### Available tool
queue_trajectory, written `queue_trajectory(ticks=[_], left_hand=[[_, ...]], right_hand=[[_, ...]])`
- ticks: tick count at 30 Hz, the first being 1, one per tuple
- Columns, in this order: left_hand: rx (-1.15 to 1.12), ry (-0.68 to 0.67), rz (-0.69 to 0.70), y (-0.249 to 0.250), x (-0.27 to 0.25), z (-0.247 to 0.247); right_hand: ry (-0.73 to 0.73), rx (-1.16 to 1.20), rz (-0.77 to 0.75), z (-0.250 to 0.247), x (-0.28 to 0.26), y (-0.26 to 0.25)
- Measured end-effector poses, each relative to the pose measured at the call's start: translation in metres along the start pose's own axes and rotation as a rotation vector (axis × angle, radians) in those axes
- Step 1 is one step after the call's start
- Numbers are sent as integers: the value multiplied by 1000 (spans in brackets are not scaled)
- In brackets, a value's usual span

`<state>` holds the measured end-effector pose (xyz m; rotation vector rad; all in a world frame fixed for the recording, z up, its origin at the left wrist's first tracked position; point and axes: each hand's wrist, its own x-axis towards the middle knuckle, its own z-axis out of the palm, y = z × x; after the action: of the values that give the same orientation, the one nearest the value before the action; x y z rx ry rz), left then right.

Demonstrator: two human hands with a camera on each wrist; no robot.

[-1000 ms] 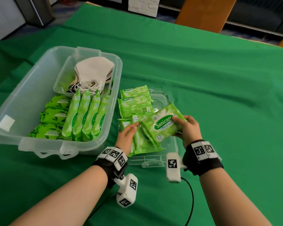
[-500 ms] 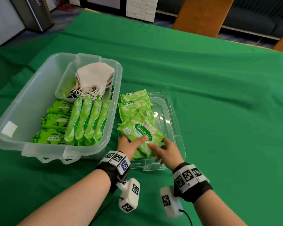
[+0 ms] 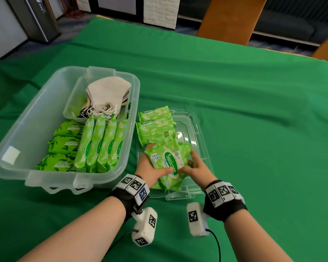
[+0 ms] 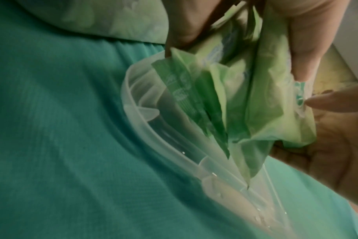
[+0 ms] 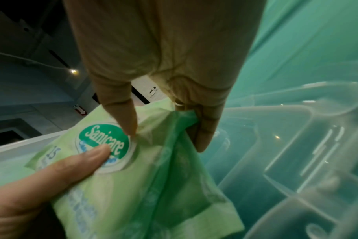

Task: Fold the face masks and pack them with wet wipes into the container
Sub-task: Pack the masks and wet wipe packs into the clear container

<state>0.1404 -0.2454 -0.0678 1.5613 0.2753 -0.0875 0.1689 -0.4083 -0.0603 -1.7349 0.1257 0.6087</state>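
Both hands grip a stack of light green Sanicare wet wipe packs [image 3: 168,160] just above the clear lid [image 3: 198,129]. My left hand [image 3: 150,167] holds the stack's left side, thumb on the top label. My right hand [image 3: 196,167] holds the right side. The right wrist view shows the top pack [image 5: 112,169] pinched between thumb and fingers; in the left wrist view several packs [image 4: 245,100] are bunched in the grip. The clear container [image 3: 27,114] on the left holds upright wipe packs [image 3: 100,142], dark green packs [image 3: 64,144] and white face masks [image 3: 108,91] in an inner tray.
Two more Sanicare packs [image 3: 155,125] lie at the lid's far end, close to the container's right wall. Green cloth [image 3: 254,110] covers the table. Wooden furniture [image 3: 231,17] stands beyond the far edge. A cable [image 3: 217,242] trails from the right wrist camera.
My right hand laid its pack on the pile under the left hand. Both hands then closed round the stack and drew it toward me over the lid.
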Motion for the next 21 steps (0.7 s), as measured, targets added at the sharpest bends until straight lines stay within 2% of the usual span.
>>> queue_trajectory(ticks=[3,5,10,15,18,21], left_hand=[[45,-129,33,-2,1,1],[74,-152,36,-5,3,4],[62,-123,32,-13,10,7],[71,-111,48,-9,13,11],[98,-129,87,-16,12,12],[107,-136,123,-23,10,12]], right_hand=[[3,33,18,-1,-2,5],[-3,52,-22,-1,-4,5],[-73,150,-237,-6,-7,4],[-45,233,-337,-7,-5,12],[-16,183,-356,-3,-2,19],[-32,99,-296,1,3,23]])
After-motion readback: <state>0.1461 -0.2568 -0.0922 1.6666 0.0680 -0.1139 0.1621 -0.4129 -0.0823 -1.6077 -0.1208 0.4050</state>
